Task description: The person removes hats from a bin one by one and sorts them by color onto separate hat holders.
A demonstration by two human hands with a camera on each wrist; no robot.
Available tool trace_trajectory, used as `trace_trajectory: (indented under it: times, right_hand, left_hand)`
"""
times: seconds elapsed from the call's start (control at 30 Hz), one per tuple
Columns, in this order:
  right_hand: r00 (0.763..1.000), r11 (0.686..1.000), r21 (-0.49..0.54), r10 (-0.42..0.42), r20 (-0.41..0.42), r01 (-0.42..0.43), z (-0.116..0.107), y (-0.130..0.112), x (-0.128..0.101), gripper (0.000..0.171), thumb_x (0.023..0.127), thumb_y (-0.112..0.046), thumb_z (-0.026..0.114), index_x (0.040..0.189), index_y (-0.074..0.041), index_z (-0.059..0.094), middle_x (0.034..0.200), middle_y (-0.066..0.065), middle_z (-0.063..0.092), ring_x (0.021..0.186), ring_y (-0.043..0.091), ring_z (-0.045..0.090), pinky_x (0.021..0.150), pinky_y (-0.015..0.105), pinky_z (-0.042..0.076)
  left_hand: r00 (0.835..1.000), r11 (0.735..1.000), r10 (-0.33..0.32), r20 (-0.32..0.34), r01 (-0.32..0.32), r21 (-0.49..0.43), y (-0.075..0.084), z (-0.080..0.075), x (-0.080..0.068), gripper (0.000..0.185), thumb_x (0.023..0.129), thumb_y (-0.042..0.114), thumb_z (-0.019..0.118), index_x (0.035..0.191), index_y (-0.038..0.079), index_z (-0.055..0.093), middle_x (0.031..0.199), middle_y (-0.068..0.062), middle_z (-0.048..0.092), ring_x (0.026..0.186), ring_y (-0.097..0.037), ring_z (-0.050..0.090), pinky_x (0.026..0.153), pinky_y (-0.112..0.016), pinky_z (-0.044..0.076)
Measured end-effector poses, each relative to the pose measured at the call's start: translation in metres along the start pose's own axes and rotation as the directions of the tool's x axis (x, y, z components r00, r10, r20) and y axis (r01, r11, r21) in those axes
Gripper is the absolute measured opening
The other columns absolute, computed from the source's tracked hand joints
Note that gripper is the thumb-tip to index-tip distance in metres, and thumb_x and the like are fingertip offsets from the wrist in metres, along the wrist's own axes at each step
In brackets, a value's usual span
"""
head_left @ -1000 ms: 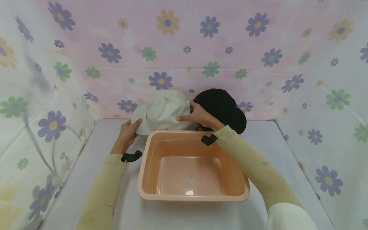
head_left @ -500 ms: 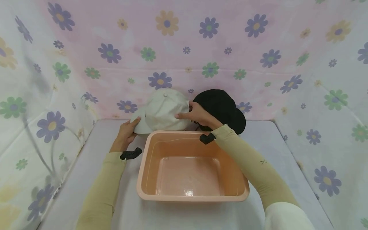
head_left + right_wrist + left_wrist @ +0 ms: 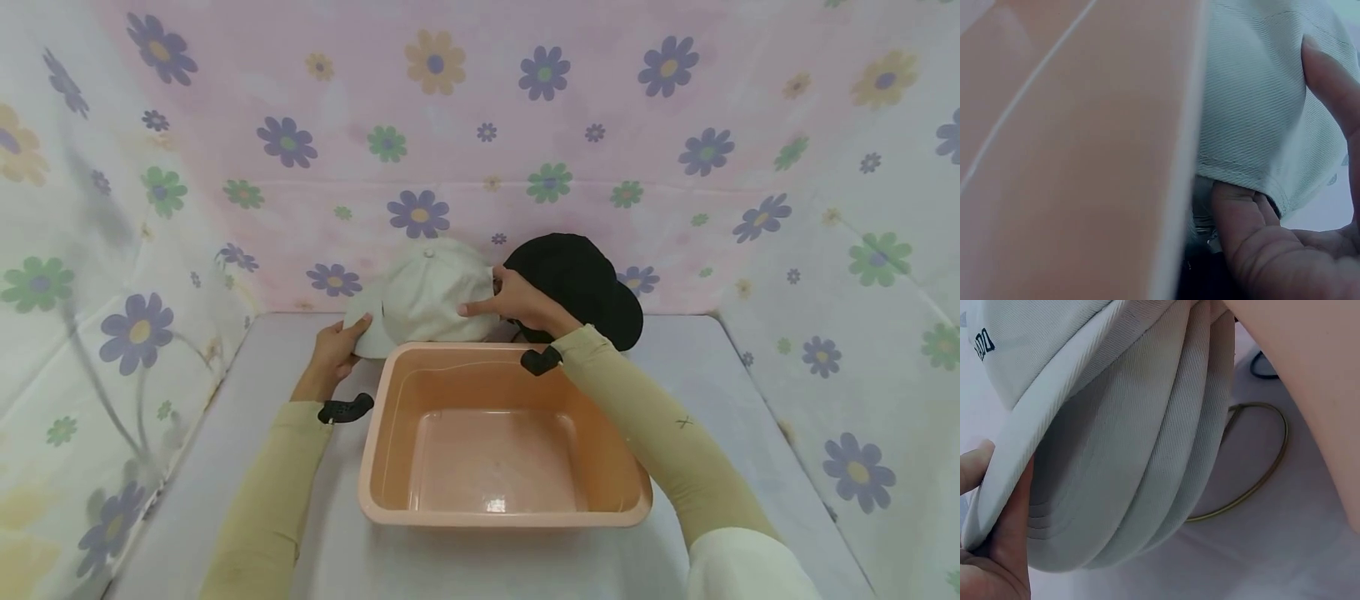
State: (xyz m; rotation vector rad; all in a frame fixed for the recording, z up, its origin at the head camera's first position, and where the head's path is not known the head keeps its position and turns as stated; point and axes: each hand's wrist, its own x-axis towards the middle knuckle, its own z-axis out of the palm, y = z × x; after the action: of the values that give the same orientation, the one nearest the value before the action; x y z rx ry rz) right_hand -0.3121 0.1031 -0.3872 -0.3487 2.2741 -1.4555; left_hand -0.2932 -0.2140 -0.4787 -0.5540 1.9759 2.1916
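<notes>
A white cap point(image 3: 435, 287) sits behind the basin, its brim pointing left. My left hand point(image 3: 332, 354) pinches that brim, with the thumb on top and fingers beneath. In the left wrist view, several more pale brims point(image 3: 1166, 469) lie nested under the held brim point(image 3: 1041, 412), which is raised apart from them. My right hand point(image 3: 525, 302) grips the cap's back edge; in the right wrist view the thumb point(image 3: 1329, 78) presses the outside of the crown and the fingers point(image 3: 1241, 219) reach inside. A black cap point(image 3: 573, 283) stands right behind this hand.
A peach plastic basin point(image 3: 506, 518) stands in front of the caps, with nothing seen in it. A thin gold-coloured loop point(image 3: 1285, 444) and a small dark loop point(image 3: 1254, 365) show beside the brims. Flowered cloth walls point(image 3: 480, 100) enclose the pale table point(image 3: 690, 375).
The white cap rises slightly, then sits a little lower now, its brim dipping with my left hand. My right hand keeps nearly the same place. The basin and black cap stay put.
</notes>
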Motion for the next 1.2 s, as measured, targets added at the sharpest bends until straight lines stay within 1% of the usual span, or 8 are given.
trace_trajectory:
  times: [0.13, 0.23, 0.4, 0.5, 0.57, 0.7, 0.9, 1.2]
  right_hand:
    - [1.000, 1.000, -0.021, 0.004, 0.010, -0.004, 0.000, 0.002, -0.001, 0.110, 0.086, -0.030, 0.084, 0.163, -0.005, 0.009, 0.165, 0.018, 0.022, 0.146, 0.029, 0.034, 0.114, 0.046, 0.041]
    - [0.999, 0.999, -0.033, -0.005, 0.032, 0.006, 0.000, 0.005, -0.002, 0.114, 0.086, -0.027, 0.083, 0.164, -0.006, 0.002, 0.167, 0.016, 0.018, 0.149, 0.029, 0.031, 0.117, 0.046, 0.038]
    - [0.996, 0.996, -0.055, -0.061, 0.059, 0.065, -0.001, 0.009, -0.004, 0.115, 0.084, -0.018, 0.085, 0.164, -0.006, 0.003, 0.160, 0.018, 0.031, 0.140, 0.031, 0.042, 0.113, 0.046, 0.043]
    - [0.995, 0.994, -0.065, -0.087, 0.052, 0.090, 0.000, 0.009, -0.004, 0.116, 0.081, -0.016, 0.087, 0.163, -0.005, 0.007, 0.154, 0.018, 0.039, 0.135, 0.031, 0.048, 0.110, 0.046, 0.046]
    - [0.995, 0.992, -0.088, -0.085, 0.044, 0.089, 0.001, 0.009, -0.004, 0.117, 0.080, -0.016, 0.088, 0.163, -0.005, 0.007, 0.155, 0.019, 0.038, 0.135, 0.031, 0.048, 0.110, 0.046, 0.046]
    - [0.999, 0.987, -0.151, -0.050, 0.020, 0.052, 0.004, 0.008, -0.004, 0.123, 0.078, -0.019, 0.090, 0.164, -0.006, 0.003, 0.162, 0.019, 0.031, 0.143, 0.031, 0.042, 0.113, 0.046, 0.043]
    - [0.996, 0.957, -0.278, -0.091, -0.017, 0.083, 0.010, 0.007, -0.002, 0.119, 0.075, -0.022, 0.092, 0.162, -0.005, 0.012, 0.161, 0.017, 0.033, 0.144, 0.031, 0.041, 0.116, 0.046, 0.040]
    - [0.995, 0.965, -0.245, -0.097, -0.018, 0.089, 0.011, 0.007, -0.006, 0.120, 0.077, -0.021, 0.091, 0.163, -0.005, 0.009, 0.163, 0.016, 0.029, 0.146, 0.031, 0.038, 0.117, 0.046, 0.039]
  left_hand:
    - [1.000, 1.000, -0.018, 0.006, 0.018, -0.011, -0.002, 0.000, -0.001, 0.072, 0.102, 0.037, 0.060, 0.157, -0.002, 0.033, 0.159, -0.019, 0.037, 0.128, -0.019, 0.053, 0.083, -0.017, 0.054]
    - [0.999, 0.999, -0.021, 0.042, 0.023, -0.042, -0.003, -0.002, -0.003, 0.075, 0.102, 0.038, 0.060, 0.159, -0.001, 0.028, 0.161, -0.017, 0.034, 0.137, -0.020, 0.046, 0.089, -0.019, 0.053]
    - [0.994, 0.996, -0.018, 0.107, 0.027, -0.082, -0.010, -0.006, -0.008, 0.063, 0.101, 0.026, 0.064, 0.151, 0.000, 0.036, 0.135, -0.011, 0.048, 0.109, -0.010, 0.059, 0.080, -0.016, 0.054]
    - [0.994, 0.998, 0.010, 0.105, -0.004, -0.057, -0.012, -0.008, -0.011, 0.055, 0.099, 0.021, 0.068, 0.142, -0.002, 0.042, 0.115, -0.004, 0.052, 0.088, -0.003, 0.062, 0.073, -0.014, 0.055]
    - [0.994, 0.999, 0.033, 0.100, -0.030, -0.031, -0.013, -0.009, -0.012, 0.055, 0.098, 0.020, 0.069, 0.140, -0.004, 0.042, 0.113, -0.005, 0.052, 0.083, -0.002, 0.064, 0.072, -0.014, 0.055]
    - [0.995, 0.998, 0.051, 0.082, -0.054, 0.032, -0.014, -0.010, -0.011, 0.062, 0.097, 0.020, 0.071, 0.143, -0.007, 0.041, 0.114, -0.008, 0.053, 0.080, -0.002, 0.066, 0.072, -0.015, 0.057]
    - [0.994, 0.992, 0.081, 0.069, -0.087, 0.095, -0.016, -0.009, -0.014, 0.064, 0.096, 0.018, 0.072, 0.143, -0.011, 0.041, 0.114, -0.012, 0.053, 0.078, -0.003, 0.067, 0.071, -0.017, 0.059]
    - [0.996, 0.996, 0.067, 0.065, -0.071, 0.054, -0.017, -0.009, -0.012, 0.067, 0.097, 0.020, 0.071, 0.147, -0.010, 0.038, 0.121, -0.012, 0.051, 0.082, -0.002, 0.067, 0.075, -0.017, 0.058]
